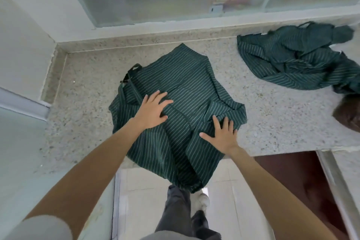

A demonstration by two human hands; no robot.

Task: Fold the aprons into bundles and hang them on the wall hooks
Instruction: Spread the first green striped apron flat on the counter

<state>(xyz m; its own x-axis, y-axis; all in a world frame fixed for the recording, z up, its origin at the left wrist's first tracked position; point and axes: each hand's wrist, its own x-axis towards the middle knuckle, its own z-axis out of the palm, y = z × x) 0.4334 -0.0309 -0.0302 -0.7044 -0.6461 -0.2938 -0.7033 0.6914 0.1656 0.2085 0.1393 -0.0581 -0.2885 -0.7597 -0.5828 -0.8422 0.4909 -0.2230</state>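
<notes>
Head view: the left hand (152, 110) and right hand (222, 133) press flat, fingers spread, on the dark green white-striped cloth apron (187, 91); a crumpled matching apron (296, 58) lies beyond the right hand.

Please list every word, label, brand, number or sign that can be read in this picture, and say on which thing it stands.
None can be read.
Apron under the hands: stripes only, no label shows.
Second apron: stripes only.
Things behind the frosted glass: too blurred to read.
Counter: speckled stone, no marks.
</notes>
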